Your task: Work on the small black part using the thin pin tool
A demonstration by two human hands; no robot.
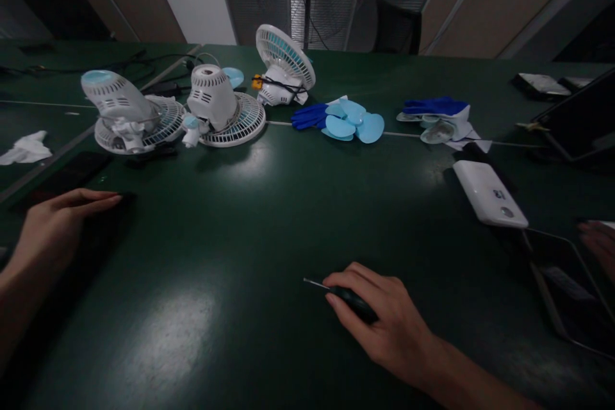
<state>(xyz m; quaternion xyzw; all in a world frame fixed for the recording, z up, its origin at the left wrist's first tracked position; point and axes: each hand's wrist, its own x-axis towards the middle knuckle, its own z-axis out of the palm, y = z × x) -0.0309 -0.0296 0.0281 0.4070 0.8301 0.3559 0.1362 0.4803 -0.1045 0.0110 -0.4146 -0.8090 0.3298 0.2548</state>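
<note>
My right hand point(384, 317) rests low over the green table, closed around the dark handle of a small screwdriver point(354, 303). Its thin metal shaft points left. At the left side, my left hand point(57, 221) has its fingers pressed together at a small dark thing, too dim to name. A flat black object point(72, 173) lies just beyond that hand. Farther back stand two white fan bodies, one at the left point(122, 106) and another beside it point(211, 99), both tipped onto their grilles. A light blue fan blade point(354, 120) lies at the back centre.
Behind the blade leans another small fan point(283, 64) with a dark cord. Blue and white gloves point(439, 116) lie back right. A white power bank-like box point(489, 193) and a dark phone point(571, 288) sit at right, near another person's hand point(600, 240). White tissue point(26, 148) lies far left.
</note>
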